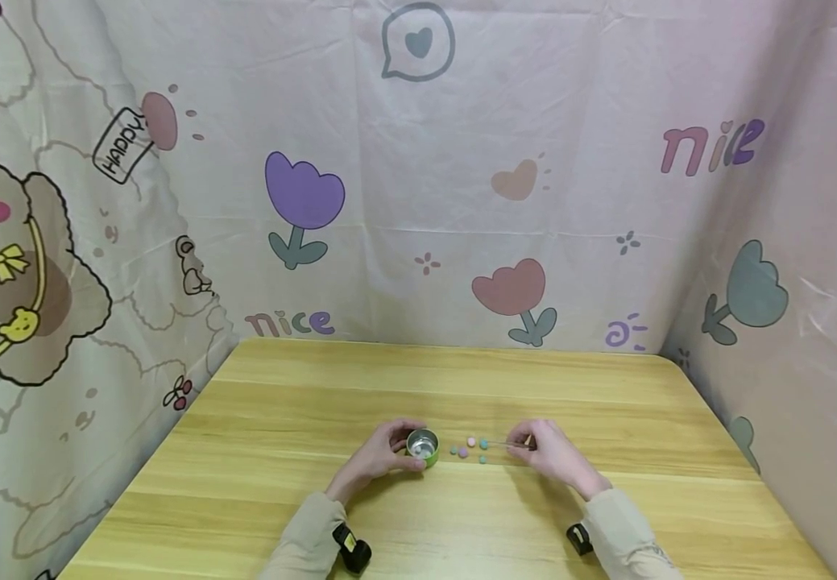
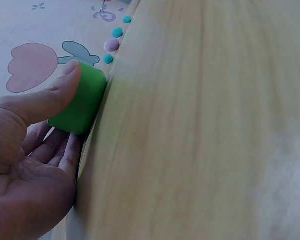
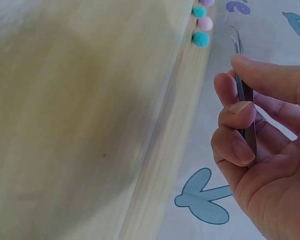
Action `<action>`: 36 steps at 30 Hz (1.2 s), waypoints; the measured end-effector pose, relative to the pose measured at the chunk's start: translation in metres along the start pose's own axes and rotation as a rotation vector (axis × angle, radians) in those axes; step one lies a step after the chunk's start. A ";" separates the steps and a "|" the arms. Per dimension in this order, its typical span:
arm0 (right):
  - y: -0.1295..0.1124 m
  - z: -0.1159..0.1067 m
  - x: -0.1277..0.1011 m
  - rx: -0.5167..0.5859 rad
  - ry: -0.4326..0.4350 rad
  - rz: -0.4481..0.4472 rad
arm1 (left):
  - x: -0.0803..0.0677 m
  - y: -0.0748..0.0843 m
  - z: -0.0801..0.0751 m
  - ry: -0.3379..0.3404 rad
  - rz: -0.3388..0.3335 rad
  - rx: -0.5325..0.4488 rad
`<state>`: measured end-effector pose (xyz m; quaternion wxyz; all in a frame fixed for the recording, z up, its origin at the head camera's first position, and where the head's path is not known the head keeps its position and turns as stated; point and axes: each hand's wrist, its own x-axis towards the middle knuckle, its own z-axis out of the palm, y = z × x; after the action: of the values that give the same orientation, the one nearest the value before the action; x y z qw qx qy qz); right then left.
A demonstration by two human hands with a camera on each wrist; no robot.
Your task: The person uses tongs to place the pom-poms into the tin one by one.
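My left hand [image 1: 378, 457] holds a small round green tin [image 1: 432, 461] on the table, its silvery inside facing up. In the left wrist view the thumb presses one side of the tin [image 2: 90, 97], with the fingers round the other. My right hand [image 1: 550, 456] grips metal tweezers [image 3: 248, 107] with fine bent tips. In the right wrist view these tips stand slightly apart with nothing visible between them. From the head view they reach a teal pom-pom [image 1: 484, 444]; touching or just above, I cannot tell. What lies inside the tin is unclear.
Between the hands lie more pom-poms: a pale pink one [image 1: 471, 441], a purple one [image 1: 463, 453] and small teal ones [image 1: 482, 460]. The wooden table [image 1: 360, 379] ends at a printed cloth backdrop [image 1: 418, 201], which also hangs at both sides.
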<state>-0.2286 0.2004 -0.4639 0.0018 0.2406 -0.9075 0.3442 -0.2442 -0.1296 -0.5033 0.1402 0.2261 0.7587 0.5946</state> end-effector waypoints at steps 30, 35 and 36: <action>-0.001 0.003 -0.002 -0.051 -0.069 -0.012 | 0.000 -0.001 0.000 0.004 0.003 0.005; -0.002 0.004 -0.002 -0.047 -0.075 -0.008 | -0.001 0.000 0.001 -0.003 0.008 -0.002; -0.002 0.005 -0.002 -0.045 -0.078 -0.008 | -0.001 0.000 0.001 -0.004 0.009 -0.002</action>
<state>-0.2254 0.1970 -0.4667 -0.0266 0.2571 -0.9136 0.3139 -0.2432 -0.1295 -0.5034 0.1392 0.2306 0.7568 0.5955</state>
